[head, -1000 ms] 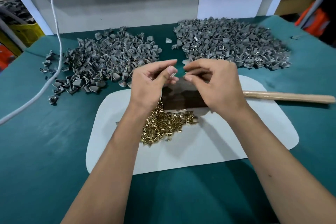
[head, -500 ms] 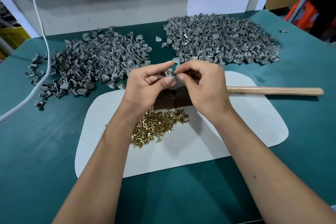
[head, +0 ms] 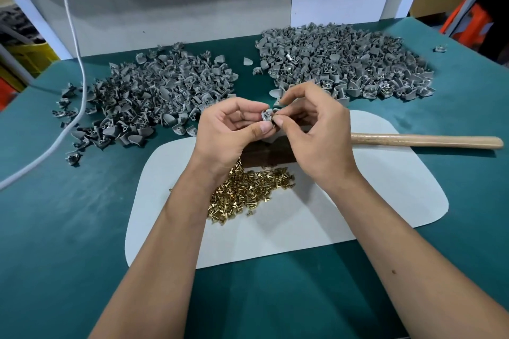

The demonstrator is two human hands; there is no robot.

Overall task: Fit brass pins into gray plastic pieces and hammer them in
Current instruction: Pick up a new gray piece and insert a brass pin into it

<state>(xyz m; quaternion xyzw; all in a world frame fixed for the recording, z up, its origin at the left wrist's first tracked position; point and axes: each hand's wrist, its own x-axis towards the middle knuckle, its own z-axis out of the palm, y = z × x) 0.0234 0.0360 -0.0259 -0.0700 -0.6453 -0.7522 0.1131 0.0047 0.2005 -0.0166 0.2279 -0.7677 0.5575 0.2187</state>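
Both hands meet above the far edge of the white mat (head: 371,201), thumbs and forefingers pinched together on one small gray plastic piece (head: 266,115). The left hand (head: 228,132) pinches the piece between thumb and forefinger, its other fingers curled. The right hand (head: 316,129) pinches at the piece's right side with thumb and forefinger tips; whether a brass pin sits between those fingertips is too small to tell.

Just below the hands, a dark block (head: 270,154) lies on the mat, mostly hidden by the wrists. Nearer still, a loose heap of brass pins (head: 248,195) is spread on the mat between the forearms.

To the right, a wooden hammer handle (head: 427,141) lies across the mat's right edge and onto the green table cover (head: 68,228), its head hidden behind the right hand.

Farther off, two heaps of gray plastic pieces lie on the cover: the left heap (head: 154,96) and the right heap (head: 344,63), well apart from each other. A white cable (head: 74,44) runs down at the far left.

No readable writing or label shows anywhere.
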